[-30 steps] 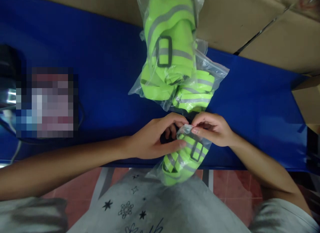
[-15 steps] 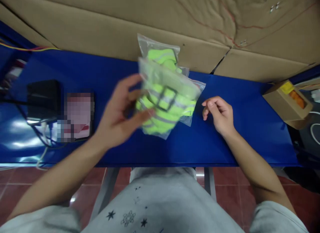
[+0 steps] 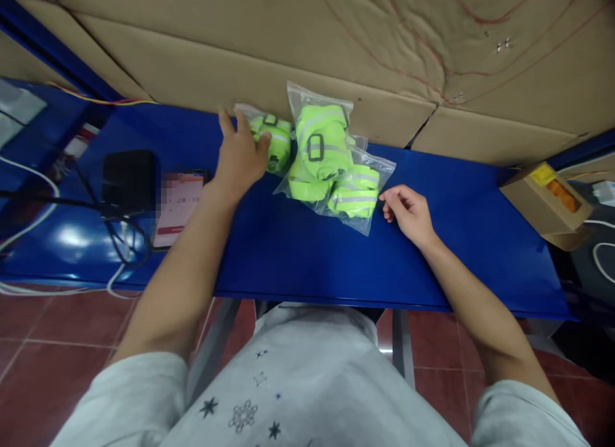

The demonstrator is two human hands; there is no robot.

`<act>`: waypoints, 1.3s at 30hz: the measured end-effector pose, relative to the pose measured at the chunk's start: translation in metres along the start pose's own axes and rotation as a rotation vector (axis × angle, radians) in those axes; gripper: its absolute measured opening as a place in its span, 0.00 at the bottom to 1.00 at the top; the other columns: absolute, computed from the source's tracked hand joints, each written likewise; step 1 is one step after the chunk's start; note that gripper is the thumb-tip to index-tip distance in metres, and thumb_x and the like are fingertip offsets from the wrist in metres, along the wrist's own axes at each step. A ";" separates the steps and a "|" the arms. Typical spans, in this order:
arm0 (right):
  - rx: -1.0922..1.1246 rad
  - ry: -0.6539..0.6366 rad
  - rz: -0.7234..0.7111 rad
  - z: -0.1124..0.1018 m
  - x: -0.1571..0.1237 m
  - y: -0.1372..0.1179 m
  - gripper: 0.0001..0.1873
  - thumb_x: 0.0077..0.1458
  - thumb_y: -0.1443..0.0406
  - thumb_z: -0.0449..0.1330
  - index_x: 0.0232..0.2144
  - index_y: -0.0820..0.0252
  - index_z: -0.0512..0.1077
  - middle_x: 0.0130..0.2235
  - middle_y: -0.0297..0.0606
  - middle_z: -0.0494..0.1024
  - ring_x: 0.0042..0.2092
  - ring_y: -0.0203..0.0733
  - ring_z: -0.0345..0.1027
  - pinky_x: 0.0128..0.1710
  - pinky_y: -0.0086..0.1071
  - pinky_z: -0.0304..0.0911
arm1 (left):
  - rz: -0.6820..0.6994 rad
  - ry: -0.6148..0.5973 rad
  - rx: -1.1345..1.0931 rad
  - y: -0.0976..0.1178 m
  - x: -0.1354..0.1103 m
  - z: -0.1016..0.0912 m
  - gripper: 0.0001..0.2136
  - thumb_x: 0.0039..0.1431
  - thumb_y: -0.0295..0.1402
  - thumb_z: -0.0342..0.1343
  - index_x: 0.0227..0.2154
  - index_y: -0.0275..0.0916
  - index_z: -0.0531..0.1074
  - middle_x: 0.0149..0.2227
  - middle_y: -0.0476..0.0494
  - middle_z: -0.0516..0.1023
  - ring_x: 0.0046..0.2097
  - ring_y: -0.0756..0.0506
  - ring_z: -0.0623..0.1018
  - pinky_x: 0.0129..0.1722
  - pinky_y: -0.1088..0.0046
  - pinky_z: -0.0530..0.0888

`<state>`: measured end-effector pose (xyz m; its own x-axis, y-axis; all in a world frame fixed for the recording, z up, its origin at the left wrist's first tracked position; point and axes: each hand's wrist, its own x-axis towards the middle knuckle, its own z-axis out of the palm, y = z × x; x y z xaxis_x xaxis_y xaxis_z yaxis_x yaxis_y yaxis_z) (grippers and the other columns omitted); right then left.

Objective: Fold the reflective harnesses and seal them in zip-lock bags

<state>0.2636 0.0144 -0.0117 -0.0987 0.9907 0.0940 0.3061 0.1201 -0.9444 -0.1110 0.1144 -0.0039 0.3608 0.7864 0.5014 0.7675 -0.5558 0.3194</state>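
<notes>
My left hand (image 3: 240,157) lies over the left edge of a clear zip bag holding a folded neon-yellow reflective strap (image 3: 275,139) with a black buckle. Its fingers are spread, and the thumb touches the bag. Just right of that bag, more clear zip bags with the same kind of yellow-and-silver strap overlap in a pile; the top bag (image 3: 324,143) shows a black buckle, and a lower bag (image 3: 355,191) sticks out toward the right. My right hand (image 3: 406,213) rests beside the pile's right edge, fingers curled in, with nothing visible in them.
The blue table (image 3: 307,261) backs onto a cardboard-covered wall (image 3: 216,63). At left are a black box (image 3: 127,181) with cables and a phone (image 3: 177,207), partly behind my left forearm. An open cardboard box (image 3: 548,203) with something orange stands at right.
My left hand has carried a bagged strap from in front of the pile to the back left, set it down there and spread its fingers. My right hand has barely moved.
</notes>
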 end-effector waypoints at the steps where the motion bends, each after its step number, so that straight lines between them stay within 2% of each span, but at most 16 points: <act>1: -0.013 -0.011 -0.004 0.000 0.000 0.000 0.22 0.61 0.46 0.62 0.35 0.60 0.76 0.26 0.31 0.74 0.25 0.30 0.68 0.23 0.24 0.65 | -0.079 0.067 0.001 0.010 -0.002 -0.001 0.27 0.76 0.53 0.31 0.70 0.47 0.38 0.72 0.50 0.45 0.74 0.39 0.39 0.73 0.51 0.53; 2: -0.024 -0.022 -0.007 0.001 -0.001 0.001 0.22 0.61 0.46 0.62 0.36 0.60 0.76 0.26 0.32 0.74 0.25 0.30 0.69 0.23 0.24 0.65 | -0.199 0.145 0.003 0.023 -0.003 -0.002 0.26 0.76 0.53 0.33 0.69 0.47 0.43 0.73 0.52 0.42 0.74 0.41 0.40 0.75 0.54 0.49; 3: -0.035 -0.032 -0.010 0.001 -0.001 0.002 0.22 0.61 0.46 0.62 0.36 0.60 0.76 0.26 0.32 0.75 0.25 0.30 0.69 0.24 0.24 0.65 | -0.235 0.176 0.002 0.039 -0.003 -0.005 0.26 0.76 0.52 0.34 0.68 0.43 0.46 0.73 0.50 0.40 0.74 0.43 0.41 0.76 0.53 0.45; 4: -0.044 -0.041 -0.013 0.001 -0.001 0.003 0.22 0.62 0.46 0.62 0.36 0.60 0.76 0.27 0.32 0.75 0.26 0.30 0.69 0.24 0.24 0.65 | -0.219 0.170 0.002 0.055 -0.001 -0.006 0.26 0.77 0.51 0.34 0.67 0.41 0.48 0.72 0.49 0.43 0.73 0.45 0.45 0.76 0.55 0.47; 6: -0.059 -0.052 -0.020 0.000 -0.001 0.004 0.22 0.62 0.47 0.61 0.36 0.60 0.76 0.27 0.33 0.76 0.26 0.30 0.70 0.24 0.24 0.65 | -0.173 0.116 -0.004 0.085 0.004 -0.003 0.29 0.73 0.56 0.42 0.66 0.43 0.54 0.66 0.48 0.57 0.69 0.48 0.58 0.72 0.59 0.59; 8: -0.072 -0.059 -0.028 0.000 -0.001 0.006 0.21 0.63 0.47 0.61 0.36 0.60 0.76 0.28 0.33 0.76 0.27 0.30 0.70 0.25 0.24 0.66 | -0.164 0.090 -0.001 0.107 0.012 0.008 0.42 0.61 0.64 0.53 0.67 0.40 0.57 0.67 0.35 0.59 0.68 0.36 0.62 0.68 0.51 0.65; 9: -0.079 -0.062 -0.034 -0.001 -0.002 0.007 0.21 0.64 0.48 0.61 0.37 0.60 0.76 0.28 0.33 0.76 0.27 0.30 0.70 0.25 0.24 0.66 | -0.156 0.066 0.002 0.113 0.015 0.014 0.43 0.59 0.65 0.55 0.67 0.38 0.59 0.68 0.32 0.59 0.68 0.31 0.62 0.66 0.47 0.65; 13: -0.106 -0.082 -0.063 -0.002 -0.003 0.004 0.19 0.65 0.50 0.60 0.38 0.60 0.76 0.29 0.33 0.76 0.28 0.31 0.71 0.27 0.25 0.67 | -0.071 0.045 -0.014 0.116 0.016 0.030 0.30 0.67 0.53 0.52 0.62 0.34 0.64 0.70 0.41 0.57 0.70 0.35 0.60 0.70 0.51 0.59; 15: -0.094 -0.064 -0.097 -0.003 -0.002 -0.002 0.18 0.66 0.50 0.60 0.45 0.57 0.75 0.33 0.34 0.76 0.29 0.31 0.71 0.27 0.25 0.68 | 0.065 0.050 -0.028 0.115 0.007 0.026 0.23 0.69 0.45 0.53 0.60 0.34 0.65 0.72 0.40 0.56 0.71 0.36 0.58 0.71 0.52 0.59; 18: -0.016 0.079 -0.240 -0.007 0.002 -0.015 0.17 0.65 0.51 0.61 0.51 0.51 0.72 0.45 0.37 0.75 0.37 0.34 0.73 0.30 0.28 0.71 | 0.381 -0.058 -0.092 0.118 -0.011 0.013 0.15 0.69 0.36 0.52 0.56 0.40 0.70 0.72 0.39 0.60 0.74 0.37 0.57 0.72 0.49 0.60; 21: -0.001 0.185 -0.377 -0.013 0.008 -0.029 0.17 0.63 0.53 0.64 0.51 0.49 0.71 0.51 0.40 0.73 0.44 0.38 0.73 0.38 0.33 0.73 | 0.489 -0.159 -0.193 0.118 -0.024 0.005 0.13 0.68 0.29 0.50 0.51 0.44 0.74 0.69 0.42 0.66 0.75 0.40 0.56 0.70 0.46 0.63; 23: -0.050 0.212 -0.387 -0.016 0.010 -0.037 0.20 0.62 0.54 0.65 0.54 0.49 0.71 0.51 0.40 0.75 0.45 0.40 0.73 0.41 0.35 0.73 | 0.508 -0.153 -0.227 0.115 -0.028 0.006 0.13 0.67 0.27 0.50 0.50 0.44 0.74 0.68 0.42 0.68 0.75 0.40 0.57 0.71 0.45 0.62; 27: -0.117 0.106 -0.257 -0.011 0.007 -0.048 0.14 0.62 0.54 0.65 0.45 0.53 0.77 0.39 0.38 0.79 0.37 0.39 0.74 0.37 0.36 0.73 | 0.491 -0.038 -0.208 0.112 -0.034 0.014 0.14 0.63 0.25 0.54 0.48 0.46 0.75 0.68 0.42 0.68 0.72 0.38 0.62 0.71 0.44 0.59; 30: -0.011 0.066 -0.164 -0.001 -0.001 -0.049 0.10 0.60 0.55 0.67 0.38 0.54 0.78 0.29 0.34 0.77 0.29 0.36 0.72 0.31 0.33 0.72 | 0.421 0.026 -0.187 0.119 -0.043 0.021 0.14 0.61 0.25 0.54 0.46 0.49 0.75 0.63 0.44 0.73 0.65 0.37 0.70 0.65 0.44 0.62; 35: 0.278 -0.153 0.042 0.010 -0.011 -0.036 0.17 0.56 0.53 0.70 0.42 0.55 0.77 0.27 0.29 0.77 0.26 0.33 0.71 0.27 0.30 0.71 | 0.407 -0.097 -0.219 0.132 -0.056 0.030 0.08 0.59 0.28 0.55 0.39 0.46 0.75 0.52 0.41 0.79 0.52 0.37 0.76 0.50 0.51 0.69; 39: 0.352 -0.302 0.045 0.012 -0.013 -0.033 0.16 0.55 0.55 0.72 0.37 0.59 0.75 0.27 0.30 0.78 0.25 0.32 0.72 0.26 0.27 0.70 | 0.495 -0.042 -0.172 0.139 -0.058 0.029 0.04 0.60 0.31 0.56 0.37 0.43 0.75 0.43 0.41 0.79 0.42 0.40 0.74 0.42 0.57 0.66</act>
<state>0.2440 -0.0033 0.0143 -0.3801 0.9249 0.0043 -0.0183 -0.0029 -0.9998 -0.0101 -0.0006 -0.0120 0.6820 0.4265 0.5941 0.4030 -0.8971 0.1813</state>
